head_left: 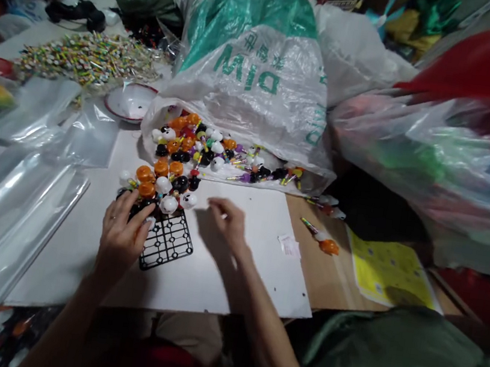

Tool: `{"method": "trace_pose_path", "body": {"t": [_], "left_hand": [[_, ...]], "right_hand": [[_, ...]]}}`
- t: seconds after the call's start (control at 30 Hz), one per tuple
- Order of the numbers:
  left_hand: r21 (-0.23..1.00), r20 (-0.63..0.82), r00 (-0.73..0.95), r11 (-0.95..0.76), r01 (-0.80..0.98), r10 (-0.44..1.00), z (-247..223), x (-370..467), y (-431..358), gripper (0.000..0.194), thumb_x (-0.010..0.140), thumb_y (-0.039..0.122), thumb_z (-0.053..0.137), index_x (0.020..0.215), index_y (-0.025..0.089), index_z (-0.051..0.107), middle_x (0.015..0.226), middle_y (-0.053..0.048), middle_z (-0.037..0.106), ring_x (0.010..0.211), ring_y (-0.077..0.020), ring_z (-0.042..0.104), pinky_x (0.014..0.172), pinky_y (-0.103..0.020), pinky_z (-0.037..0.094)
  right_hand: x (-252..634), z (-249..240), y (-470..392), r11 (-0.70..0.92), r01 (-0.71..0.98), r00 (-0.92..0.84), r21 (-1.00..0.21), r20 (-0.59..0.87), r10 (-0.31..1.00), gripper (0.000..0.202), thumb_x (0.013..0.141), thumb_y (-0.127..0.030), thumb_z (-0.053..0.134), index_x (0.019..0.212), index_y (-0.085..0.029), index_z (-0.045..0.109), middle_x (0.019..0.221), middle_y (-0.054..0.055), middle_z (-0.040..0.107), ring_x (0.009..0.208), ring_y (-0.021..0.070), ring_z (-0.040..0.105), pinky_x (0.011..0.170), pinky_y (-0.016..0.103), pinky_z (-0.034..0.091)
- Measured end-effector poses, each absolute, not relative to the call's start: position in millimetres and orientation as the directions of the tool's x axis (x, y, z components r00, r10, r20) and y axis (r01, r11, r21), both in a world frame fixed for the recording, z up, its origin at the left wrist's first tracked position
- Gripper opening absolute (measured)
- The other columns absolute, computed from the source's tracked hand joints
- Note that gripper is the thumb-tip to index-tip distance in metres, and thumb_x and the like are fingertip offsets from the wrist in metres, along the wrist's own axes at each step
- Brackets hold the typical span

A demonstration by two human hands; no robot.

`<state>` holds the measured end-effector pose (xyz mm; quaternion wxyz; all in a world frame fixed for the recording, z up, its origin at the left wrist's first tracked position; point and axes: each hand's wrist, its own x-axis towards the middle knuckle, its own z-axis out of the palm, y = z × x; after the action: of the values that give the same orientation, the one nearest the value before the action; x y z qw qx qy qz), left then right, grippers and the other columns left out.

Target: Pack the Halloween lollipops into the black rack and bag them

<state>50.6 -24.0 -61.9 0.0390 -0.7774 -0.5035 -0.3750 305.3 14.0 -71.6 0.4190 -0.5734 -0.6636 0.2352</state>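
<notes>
My left hand (122,230) rests with its fingers spread over the near left side of a small pile of orange, white and black figures (163,183). Its fingertips touch black and white pieces. Just right of it, a black plastic grid frame (168,243) lies on the white board, its far edge under the figures. My right hand (229,221) hovers over the board to the right of the grid, thumb and forefinger pressed together; whatever may be between them is too small to make out.
Beyond the pile, a large white and green sack (259,82) spills more figures (213,149). Clear plastic bags (15,224) cover the left side. A white bowl (129,100) stands behind; a yellow sheet (390,271) and an orange-headed stick (327,245) lie right.
</notes>
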Motion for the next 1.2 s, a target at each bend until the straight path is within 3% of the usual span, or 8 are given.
{"method": "trace_pose_path", "body": {"t": [0.07, 0.27, 0.4, 0.57, 0.73, 0.87, 1.03, 1.2], "left_hand": [[0.292, 0.629, 0.212, -0.481, 0.827, 0.748, -60.9, 51.6, -23.6, 0.043, 0.086, 0.010, 0.062, 0.127, 0.024, 0.063, 0.150, -0.012, 0.047, 0.138, -0.0343, 0.046, 0.114, -0.056, 0.038], [0.259, 0.581, 0.213, -0.427, 0.867, 0.785, -57.4, 54.3, -22.3, 0.042, 0.085, 0.008, 0.060, 0.124, 0.021, 0.065, 0.151, -0.013, 0.046, 0.139, -0.0343, 0.044, 0.115, -0.055, 0.037], [0.254, 0.547, 0.228, -0.420, 0.871, 0.805, -54.0, 52.1, -19.9, 0.044, 0.085, 0.009, 0.058, 0.127, 0.022, 0.063, 0.150, -0.014, 0.047, 0.139, -0.0340, 0.044, 0.115, -0.055, 0.037], [0.251, 0.534, 0.269, -0.454, 0.855, 0.801, -49.0, 45.7, -17.4, 0.046, 0.085, 0.010, 0.059, 0.130, 0.023, 0.061, 0.148, -0.014, 0.048, 0.138, -0.0336, 0.045, 0.114, -0.055, 0.038], [0.268, 0.550, 0.271, -0.475, 0.839, 0.790, -47.9, 46.3, -16.0, 0.045, 0.087, 0.010, 0.056, 0.130, 0.022, 0.061, 0.148, -0.014, 0.048, 0.138, -0.0328, 0.045, 0.114, -0.055, 0.037], [0.277, 0.551, 0.242, -0.448, 0.850, 0.799, -50.7, 51.2, -13.8, 0.042, 0.088, 0.009, 0.052, 0.127, 0.018, 0.063, 0.146, -0.017, 0.049, 0.137, -0.0332, 0.045, 0.114, -0.056, 0.037], [0.290, 0.523, 0.219, -0.413, 0.863, 0.824, -51.8, 52.8, -12.3, 0.045, 0.086, 0.008, 0.049, 0.129, 0.019, 0.062, 0.150, -0.014, 0.047, 0.140, -0.0313, 0.042, 0.115, -0.055, 0.035], [0.283, 0.501, 0.225, -0.403, 0.870, 0.836, -49.6, 51.6, -12.7, 0.049, 0.086, 0.008, 0.048, 0.132, 0.020, 0.059, 0.152, -0.012, 0.045, 0.142, -0.0290, 0.040, 0.116, -0.054, 0.035]], "right_hand": [[339.4, -64.7, 63.1, 0.108, 0.725, 0.096, -0.680, 0.255, 0.962, 0.025, 0.091, -0.023, 0.050, 0.106, -0.017, 0.069, 0.098, 0.009, 0.072, 0.085, 0.0218, 0.066, 0.081, 0.034, 0.052], [327.0, -59.8, 166.4, 0.022, 0.931, 0.022, -0.365, 0.114, 0.993, 0.055, 0.088, -0.024, 0.058, 0.140, -0.009, 0.048, 0.133, 0.022, 0.054, 0.121, 0.0343, 0.049, 0.099, 0.045, 0.044], [309.9, -62.6, 130.7, -0.035, 0.926, 0.051, -0.375, 0.033, 0.998, 0.048, 0.095, -0.028, 0.048, 0.140, -0.013, 0.047, 0.127, 0.020, 0.056, 0.111, 0.0313, 0.057, 0.087, 0.040, 0.048], [328.5, -59.9, 76.4, 0.017, 0.912, -0.052, -0.411, -0.074, 0.996, 0.038, 0.102, -0.030, 0.035, 0.131, -0.017, 0.056, 0.119, 0.013, 0.065, 0.106, 0.0253, 0.062, 0.088, 0.033, 0.047], [333.6, -60.1, 83.3, -0.046, 0.978, 0.038, -0.205, -0.042, 0.998, 0.042, 0.098, -0.026, 0.043, 0.139, -0.019, 0.049, 0.128, 0.016, 0.059, 0.109, 0.0272, 0.060, 0.086, 0.033, 0.047], [325.2, -60.5, 97.6, 0.003, 0.998, -0.005, -0.071, -0.039, 0.999, 0.034, 0.099, -0.020, 0.036, 0.124, -0.014, 0.057, 0.129, 0.019, 0.056, 0.116, 0.0270, 0.056, 0.088, 0.032, 0.048], [320.9, -62.9, 116.2, 0.049, 0.996, -0.055, -0.079, -0.069, 0.996, 0.035, 0.096, -0.013, 0.036, 0.125, -0.011, 0.056, 0.126, 0.021, 0.059, 0.109, 0.0273, 0.061, 0.085, 0.034, 0.049], [331.0, -57.6, 145.0, 0.070, 0.966, -0.104, -0.250, -0.124, 0.987, 0.032, 0.084, -0.012, 0.056, 0.116, -0.011, 0.063, 0.113, 0.018, 0.067, 0.104, 0.0292, 0.063, 0.085, 0.034, 0.046]]}}
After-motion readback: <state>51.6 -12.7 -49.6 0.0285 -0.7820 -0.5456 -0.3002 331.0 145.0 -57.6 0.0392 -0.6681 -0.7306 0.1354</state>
